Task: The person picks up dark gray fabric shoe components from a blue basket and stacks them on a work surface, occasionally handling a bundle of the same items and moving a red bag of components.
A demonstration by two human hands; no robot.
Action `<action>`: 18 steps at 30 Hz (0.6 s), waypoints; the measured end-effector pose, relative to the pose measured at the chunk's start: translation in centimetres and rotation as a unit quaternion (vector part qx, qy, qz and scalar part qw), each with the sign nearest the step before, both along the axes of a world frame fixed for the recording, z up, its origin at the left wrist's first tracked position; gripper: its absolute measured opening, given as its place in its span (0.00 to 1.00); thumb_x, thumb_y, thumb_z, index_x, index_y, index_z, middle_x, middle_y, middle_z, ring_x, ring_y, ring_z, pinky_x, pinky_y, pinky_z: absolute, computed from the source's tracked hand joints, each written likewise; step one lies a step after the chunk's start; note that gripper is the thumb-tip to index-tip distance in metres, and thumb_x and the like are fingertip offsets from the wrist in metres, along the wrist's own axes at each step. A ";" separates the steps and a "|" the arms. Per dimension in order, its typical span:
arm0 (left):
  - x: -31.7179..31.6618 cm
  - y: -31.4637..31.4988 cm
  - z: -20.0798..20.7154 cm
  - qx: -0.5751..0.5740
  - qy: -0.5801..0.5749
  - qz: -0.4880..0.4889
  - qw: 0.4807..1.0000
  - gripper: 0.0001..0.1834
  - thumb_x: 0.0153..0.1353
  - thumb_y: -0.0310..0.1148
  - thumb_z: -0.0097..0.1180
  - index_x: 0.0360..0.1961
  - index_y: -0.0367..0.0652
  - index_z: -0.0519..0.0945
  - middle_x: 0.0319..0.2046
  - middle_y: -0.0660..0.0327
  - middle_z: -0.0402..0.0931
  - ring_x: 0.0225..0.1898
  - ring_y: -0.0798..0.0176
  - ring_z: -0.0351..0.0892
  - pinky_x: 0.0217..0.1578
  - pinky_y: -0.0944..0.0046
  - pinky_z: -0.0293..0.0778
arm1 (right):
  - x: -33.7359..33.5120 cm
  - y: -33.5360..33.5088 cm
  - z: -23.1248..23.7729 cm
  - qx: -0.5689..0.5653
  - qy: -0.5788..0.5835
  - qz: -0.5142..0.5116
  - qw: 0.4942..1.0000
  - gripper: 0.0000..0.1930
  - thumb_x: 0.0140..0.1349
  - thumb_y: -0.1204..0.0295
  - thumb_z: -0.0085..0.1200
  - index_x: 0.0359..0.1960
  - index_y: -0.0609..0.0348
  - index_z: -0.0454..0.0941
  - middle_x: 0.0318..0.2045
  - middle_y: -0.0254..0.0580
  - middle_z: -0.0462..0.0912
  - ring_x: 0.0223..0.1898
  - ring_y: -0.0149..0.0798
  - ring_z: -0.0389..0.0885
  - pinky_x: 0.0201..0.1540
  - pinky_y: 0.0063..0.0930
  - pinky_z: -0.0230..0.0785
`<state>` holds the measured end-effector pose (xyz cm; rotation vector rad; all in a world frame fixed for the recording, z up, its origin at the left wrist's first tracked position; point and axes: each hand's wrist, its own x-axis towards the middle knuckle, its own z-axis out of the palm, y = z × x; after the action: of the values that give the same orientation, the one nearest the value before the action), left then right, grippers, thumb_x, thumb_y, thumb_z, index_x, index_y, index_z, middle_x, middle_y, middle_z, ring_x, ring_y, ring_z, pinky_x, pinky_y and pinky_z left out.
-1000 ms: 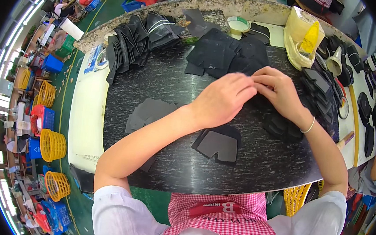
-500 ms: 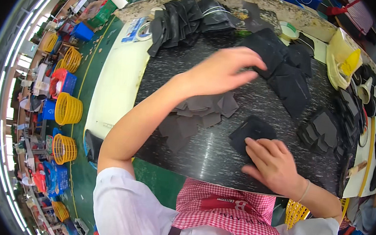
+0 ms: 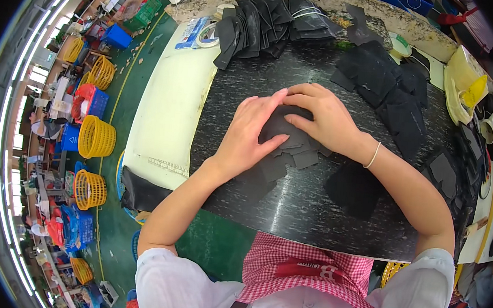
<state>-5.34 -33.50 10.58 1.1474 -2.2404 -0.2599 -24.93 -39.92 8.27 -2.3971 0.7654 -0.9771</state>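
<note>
Both my hands meet over a fanned pile of dark grey flat pieces (image 3: 298, 158) in the middle of the black tabletop. My left hand (image 3: 251, 130) curves round the left side of a dark grey piece (image 3: 287, 119) on top, thumb at its near edge. My right hand (image 3: 327, 117) has the same piece between its thumb and fingers on the far right side. The fingertips of both hands come close together at its far edge. Beside my right forearm lie black pieces (image 3: 351, 188), partly in shadow. Overlapping black pieces (image 3: 400, 117) are heaped farther right.
Black bundles (image 3: 254, 24) and a tape roll (image 3: 207, 36) lie at the far left. At the far right stand another tape roll (image 3: 400, 45) and a pale container (image 3: 457, 84) with a yellow item. More grey stacks (image 3: 445, 172) line the right edge. Yellow baskets (image 3: 96, 136) stand left on the floor.
My left hand has come back from the far black heap to the grey pile. My right hand has left the near black pieces and moved up to join it around a grey piece.
</note>
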 end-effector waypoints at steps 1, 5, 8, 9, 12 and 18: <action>0.1 0.2 -0.3 0.001 0.002 0.002 1.000 0.42 0.48 0.27 0.68 0.66 0.43 0.63 0.53 0.52 0.71 0.56 0.54 0.69 0.57 0.58 0.67 | 0.1 0.0 0.2 0.001 0.002 0.002 1.000 0.12 0.55 0.70 0.59 0.41 0.58 0.81 0.43 0.40 0.79 0.46 0.44 0.75 0.51 0.36 0.67; 0.1 0.6 -1.0 0.042 0.087 0.034 0.995 0.44 0.48 0.27 0.69 0.67 0.43 0.60 0.50 0.53 0.73 0.52 0.56 0.73 0.55 0.61 0.69 | 0.1 -0.1 0.7 -0.049 0.007 0.052 0.997 0.06 0.52 0.75 0.59 0.33 0.59 0.80 0.36 0.37 0.81 0.42 0.43 0.77 0.47 0.36 0.67; 0.2 1.1 -1.1 0.078 0.093 0.014 0.992 0.45 0.48 0.27 0.69 0.67 0.43 0.59 0.48 0.54 0.75 0.49 0.56 0.76 0.54 0.61 0.71 | -1.0 0.0 0.8 0.001 -0.025 0.112 0.993 0.05 0.52 0.76 0.59 0.31 0.59 0.78 0.35 0.37 0.81 0.41 0.44 0.77 0.46 0.36 0.68; 0.2 1.3 -1.1 0.065 0.072 -0.008 0.995 0.45 0.48 0.28 0.70 0.66 0.43 0.59 0.47 0.54 0.75 0.48 0.56 0.77 0.53 0.61 0.71 | -1.3 0.1 0.8 0.034 -0.034 0.127 0.991 0.04 0.53 0.76 0.59 0.31 0.59 0.78 0.35 0.38 0.81 0.41 0.44 0.78 0.46 0.36 0.68; 0.3 1.6 -1.2 0.100 0.087 0.000 0.991 0.43 0.47 0.28 0.70 0.64 0.42 0.61 0.45 0.55 0.76 0.47 0.56 0.77 0.52 0.61 0.72 | -1.4 1.3 0.5 0.072 -0.067 0.126 0.987 0.04 0.54 0.76 0.59 0.32 0.59 0.78 0.35 0.40 0.81 0.41 0.45 0.78 0.45 0.35 0.70; 2.4 0.8 -1.7 0.040 0.033 0.077 0.996 0.37 0.45 0.28 0.70 0.57 0.42 0.67 0.46 0.57 0.76 0.49 0.56 0.77 0.51 0.60 0.72 | -1.0 3.0 2.3 0.146 -0.078 0.164 0.972 0.05 0.59 0.76 0.56 0.35 0.62 0.77 0.38 0.41 0.81 0.41 0.44 0.80 0.46 0.35 0.71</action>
<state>-2.93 -32.71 8.88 1.3266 -2.0882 -0.3225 -25.90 -36.88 10.58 -2.0774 0.4037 -0.8379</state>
